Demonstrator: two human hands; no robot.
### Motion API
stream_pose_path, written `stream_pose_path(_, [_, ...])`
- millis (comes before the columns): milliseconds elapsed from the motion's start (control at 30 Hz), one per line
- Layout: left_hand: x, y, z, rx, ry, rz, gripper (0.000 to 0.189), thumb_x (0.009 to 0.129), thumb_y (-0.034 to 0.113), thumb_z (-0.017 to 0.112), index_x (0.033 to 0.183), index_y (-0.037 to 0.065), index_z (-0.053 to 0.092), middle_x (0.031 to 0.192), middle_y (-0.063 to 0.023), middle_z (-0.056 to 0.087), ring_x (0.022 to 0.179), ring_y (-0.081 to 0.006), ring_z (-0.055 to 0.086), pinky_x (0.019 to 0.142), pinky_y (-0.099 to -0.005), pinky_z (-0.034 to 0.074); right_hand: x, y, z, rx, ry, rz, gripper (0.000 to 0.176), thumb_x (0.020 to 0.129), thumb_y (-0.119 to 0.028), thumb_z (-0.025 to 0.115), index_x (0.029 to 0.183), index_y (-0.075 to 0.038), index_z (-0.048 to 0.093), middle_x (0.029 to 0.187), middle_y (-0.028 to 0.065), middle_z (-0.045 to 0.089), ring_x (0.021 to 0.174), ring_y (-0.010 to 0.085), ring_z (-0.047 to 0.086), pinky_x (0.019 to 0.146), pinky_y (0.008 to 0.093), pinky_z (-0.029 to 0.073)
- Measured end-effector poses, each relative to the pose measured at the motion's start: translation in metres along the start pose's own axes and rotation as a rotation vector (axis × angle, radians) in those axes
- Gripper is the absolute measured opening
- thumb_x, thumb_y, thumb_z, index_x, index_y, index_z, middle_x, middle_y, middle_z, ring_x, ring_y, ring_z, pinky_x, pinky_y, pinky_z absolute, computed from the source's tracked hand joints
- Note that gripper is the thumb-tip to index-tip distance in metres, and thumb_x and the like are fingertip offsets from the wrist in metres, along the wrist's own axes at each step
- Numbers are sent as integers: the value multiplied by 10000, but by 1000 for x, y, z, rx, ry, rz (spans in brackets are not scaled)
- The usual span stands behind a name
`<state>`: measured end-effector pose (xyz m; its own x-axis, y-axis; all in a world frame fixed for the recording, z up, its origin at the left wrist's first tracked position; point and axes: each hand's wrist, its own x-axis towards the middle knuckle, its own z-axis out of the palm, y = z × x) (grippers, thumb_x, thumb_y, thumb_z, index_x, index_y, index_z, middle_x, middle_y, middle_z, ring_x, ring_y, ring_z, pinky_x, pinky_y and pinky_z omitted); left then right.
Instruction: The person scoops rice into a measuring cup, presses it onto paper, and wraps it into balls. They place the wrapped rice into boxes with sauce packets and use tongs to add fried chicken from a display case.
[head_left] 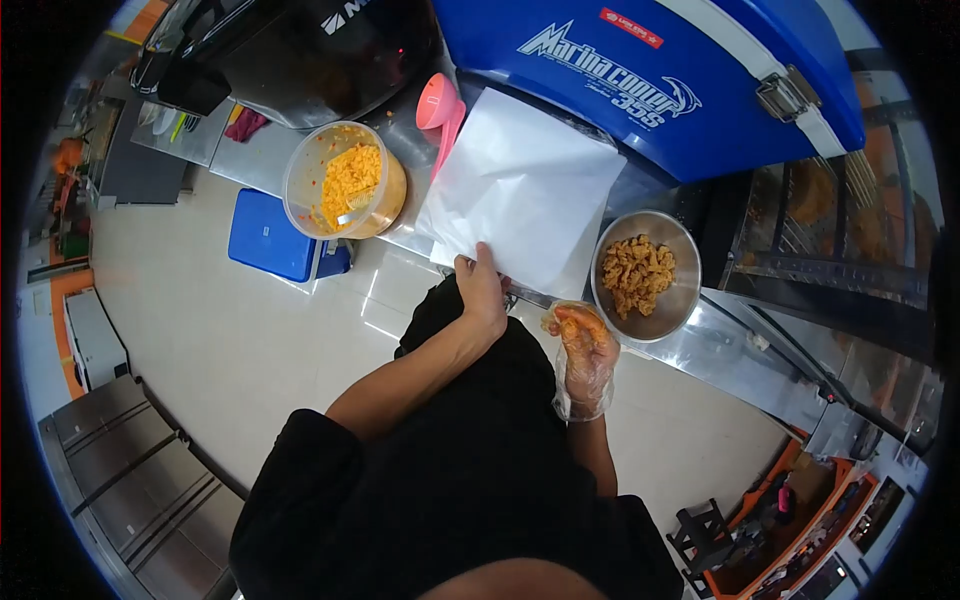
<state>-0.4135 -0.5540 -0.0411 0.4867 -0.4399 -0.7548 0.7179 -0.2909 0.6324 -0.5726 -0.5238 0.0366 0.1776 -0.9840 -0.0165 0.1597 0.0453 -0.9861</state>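
Observation:
A stack of white paper sheets (530,190) lies on the steel counter in front of me. My left hand (482,295), bare, is closed at the near edge of the paper, its fingertips pinching the top sheet. To the right, my right hand (588,350) wears a clear plastic glove smeared with orange. Its fingers are curled together, and no item shows in them. Just beyond that hand stands a steel bowl (682,312) of brown fried pieces (637,275). Left of the paper is a clear tub (298,190) of yellow-orange rice (352,180) with a utensil in it.
A pink scoop (438,105) lies between the tub and the paper. Behind stand a black appliance (290,60) and a blue cooler (600,90). A blue-lidded box (270,235) sits lower left. A glass-sided cabinet (830,230) is at the right.

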Motion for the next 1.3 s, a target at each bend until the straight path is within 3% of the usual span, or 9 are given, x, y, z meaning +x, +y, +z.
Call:
stream_pose_path(33, [-7,4,2,39,38,17,271,1067,332,534,1119,91,424,984,-57,554,734,-137,520,615,-273,468,2,-5,4,10,16,-7,232,977,-165,676,1094,35,692,1064,141,665,896,196,642,791,328,520])
stream_pose_path(267, [-23,11,-9,28,-82,10,198,1053,233,581,1101,100,442,865,-70,551,594,-162,602,502,-247,506,47,-32,44,339,-132,-136,329,1002,-261,630,1130,40,673,1086,146,642,887,221,632,760,348,514])
stream_pose_path(333, [-25,14,-9,-64,-67,-84,210,1051,238,580,1090,86,441,883,-88,561,737,-213,695,600,-295,600,77,3,51,592,-7,169,368,1007,-305,615,1183,16,656,1100,131,650,929,223,622,807,354,502])
stream_pose_path(800, [13,81,-101,230,-217,-269,330,995,334,614,1172,58,575,1111,-103,635,1018,-225,640,874,-356,507,135,124,23,1014,-94,250,441,1039,-397,511,1272,-42,628,1139,107,692,1011,210,622,846,363,497])
stream_pose_path(933, [87,90,-265,408,-351,36,285,1021,265,519,1188,36,552,1166,-123,632,1084,-236,632,971,-428,497,130,113,46,895,51,177,319,1068,-330,479,1181,-75,634,1103,56,649,946,178,602,866,339,488])
stream_pose_path(967, [48,119,-239,378,14,80,309,1020,264,510,1243,54,542,1220,-119,625,1110,-256,622,975,-443,494,128,105,50,841,90,267,302,1050,-317,518,1176,-68,631,1096,51,638,937,178,606,848,342,496])
stream_pose_path(1000, [70,128,-263,415,-3,110,436,960,446,602,1289,164,553,1233,-16,631,1163,-179,581,999,-365,426,134,109,49,796,52,191,304,1038,-311,543,1173,-54,633,1080,57,651,917,174,616,792,334,514])
stream_pose_path(1067, [97,154,-274,379,135,181,644,901,290,756,1447,128,456,1447,-111,530,1361,-283,471,1124,-452,360,149,85,60,768,92,237,259,1007,-268,612,1123,-40,656,958,49,677,764,153,628,673,305,529])
stream_pose_path(1300, [144,230,-247,817,-452,793,738,885,188,755,1498,67,362,1487,-184,449,1375,-335,447,1147,-460,338,210,104,201,-903,178,-99,135,859,-134,628,921,-34,692,823,195,696,776,345,695,707,451,566])
